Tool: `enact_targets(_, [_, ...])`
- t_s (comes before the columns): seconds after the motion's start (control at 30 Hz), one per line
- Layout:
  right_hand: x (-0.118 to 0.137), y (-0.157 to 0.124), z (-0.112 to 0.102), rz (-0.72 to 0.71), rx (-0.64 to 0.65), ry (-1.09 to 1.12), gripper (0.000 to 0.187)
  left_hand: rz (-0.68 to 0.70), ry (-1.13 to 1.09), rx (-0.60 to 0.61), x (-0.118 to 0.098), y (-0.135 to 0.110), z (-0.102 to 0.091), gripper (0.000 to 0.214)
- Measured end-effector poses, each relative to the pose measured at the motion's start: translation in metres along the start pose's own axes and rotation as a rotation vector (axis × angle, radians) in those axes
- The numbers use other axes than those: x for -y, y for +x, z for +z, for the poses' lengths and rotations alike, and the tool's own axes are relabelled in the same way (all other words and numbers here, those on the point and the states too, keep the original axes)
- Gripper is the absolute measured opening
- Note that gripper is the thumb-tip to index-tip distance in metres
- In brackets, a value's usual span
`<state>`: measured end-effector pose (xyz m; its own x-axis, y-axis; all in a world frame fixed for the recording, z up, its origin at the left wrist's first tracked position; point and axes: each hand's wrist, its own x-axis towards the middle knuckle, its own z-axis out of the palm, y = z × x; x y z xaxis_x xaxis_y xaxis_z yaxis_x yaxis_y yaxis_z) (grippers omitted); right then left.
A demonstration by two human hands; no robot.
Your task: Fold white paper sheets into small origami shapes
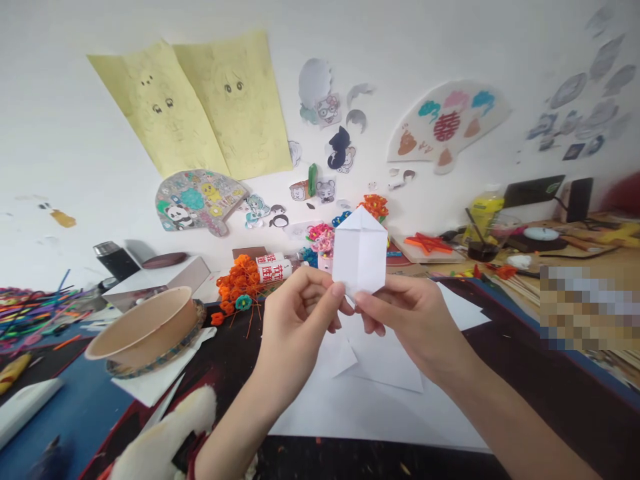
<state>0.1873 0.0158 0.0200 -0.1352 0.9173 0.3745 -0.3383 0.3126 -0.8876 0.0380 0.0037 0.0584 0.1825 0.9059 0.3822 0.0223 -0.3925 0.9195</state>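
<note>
A small piece of folded white paper (360,257) is held upright above the desk. Its top comes to a point under a horizontal fold, and a crease runs down its middle. My left hand (307,307) pinches its lower left corner between thumb and fingers. At the lower right edge, my right hand (407,313) grips it the same way, its thumb on the near face. Below both hands lie loose white paper sheets (320,407), partly overlapping on the dark mat.
A round tan container (145,327) stands at left, near orange pipe-cleaner flowers (243,280). Behind it are a white box (165,283) and a black thermos (115,260). A yellow bottle (485,213) and a dark cup (481,250) stand at right. Drawings and fans hang on the wall.
</note>
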Motion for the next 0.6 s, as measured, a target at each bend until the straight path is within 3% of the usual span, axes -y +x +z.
enact_targets(0.23, [-0.0001,-0.0004,-0.0009,-0.010,-0.048,-0.025,0.016,-0.011,-0.037,0.028,-0.0007,0.0002,0.0010,0.010])
enact_targets(0.47, [0.0015,0.0001,0.0007,0.010,-0.009,-0.033,0.015,0.041,0.021,-0.006,0.0024,0.0000,-0.0019,0.013])
enact_targets(0.6, [0.0023,-0.0013,0.0001,-0.032,-0.061,-0.083,0.018,0.020,0.035,0.014,0.0050,0.0003,-0.0013,0.015])
